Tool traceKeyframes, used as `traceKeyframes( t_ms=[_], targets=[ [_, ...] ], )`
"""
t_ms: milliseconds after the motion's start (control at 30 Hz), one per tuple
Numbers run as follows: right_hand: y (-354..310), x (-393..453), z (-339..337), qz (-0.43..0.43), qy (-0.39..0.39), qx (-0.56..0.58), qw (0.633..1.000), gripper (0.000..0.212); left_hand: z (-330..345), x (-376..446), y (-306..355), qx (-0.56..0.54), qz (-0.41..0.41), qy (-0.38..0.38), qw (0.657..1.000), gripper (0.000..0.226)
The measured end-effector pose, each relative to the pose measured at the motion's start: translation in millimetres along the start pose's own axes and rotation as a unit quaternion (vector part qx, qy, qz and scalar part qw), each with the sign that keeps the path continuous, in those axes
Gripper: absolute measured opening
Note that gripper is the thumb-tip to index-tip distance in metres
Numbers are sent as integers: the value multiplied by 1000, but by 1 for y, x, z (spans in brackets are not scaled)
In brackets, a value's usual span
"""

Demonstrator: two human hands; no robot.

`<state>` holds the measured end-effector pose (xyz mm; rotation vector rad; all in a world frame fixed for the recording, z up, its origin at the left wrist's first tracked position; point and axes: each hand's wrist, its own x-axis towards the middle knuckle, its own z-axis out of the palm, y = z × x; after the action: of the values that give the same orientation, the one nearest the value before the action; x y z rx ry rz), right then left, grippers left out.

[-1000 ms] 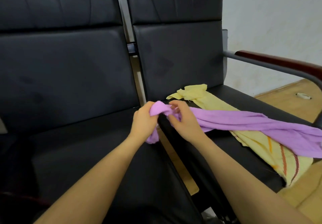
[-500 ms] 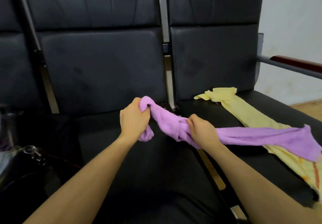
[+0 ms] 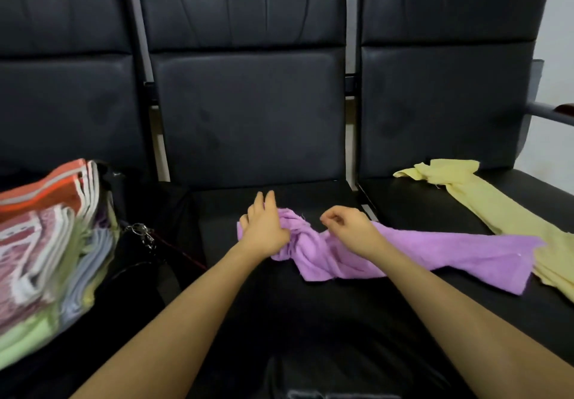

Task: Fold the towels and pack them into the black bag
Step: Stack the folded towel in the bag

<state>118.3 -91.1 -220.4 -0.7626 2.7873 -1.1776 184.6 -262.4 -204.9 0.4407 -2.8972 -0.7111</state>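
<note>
At frame centre we pressed our left hand [image 3: 265,228], fingers mostly straight, on the bunched purple towel [image 3: 403,255] while our right hand [image 3: 348,228] hovered loosely curled (seemingly holding nothing); spreading it flat first would help.

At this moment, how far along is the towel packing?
Done: a stack of folded towels sits in the black bag. In hand: the left hand presses the bunched purple towel; the right hand hovers over it. Left: folding it and the yellow towel.
</note>
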Motion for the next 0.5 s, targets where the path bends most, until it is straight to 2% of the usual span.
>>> traceKeyframes(
  t_ms=[133, 233, 267, 333, 400, 500],
  targets=[
    [25, -10, -3, -54, -77, -167, 982, 26, 30, -14, 5, 34, 65, -25, 997, 52],
    [35, -16, -3, -110, -140, -301, 937, 41, 56, -21, 9, 63, 54, -75, 994, 51],
    [38, -17, -1, -98, -164, -343, 920, 48, 63, -23, 9, 70, 46, -83, 993, 54],
    [34, -19, 4, -19, -217, -364, 906, 58, 76, -25, 7, 93, 43, -92, 990, 66],
    [23, -17, 10, 32, -255, -332, 908, 64, 81, -25, -3, 117, 45, -92, 988, 76],
    [5, -14, 20, 78, -291, -286, 910, 66, 78, -19, -26, 134, 48, -101, 985, 69]
  ],
)
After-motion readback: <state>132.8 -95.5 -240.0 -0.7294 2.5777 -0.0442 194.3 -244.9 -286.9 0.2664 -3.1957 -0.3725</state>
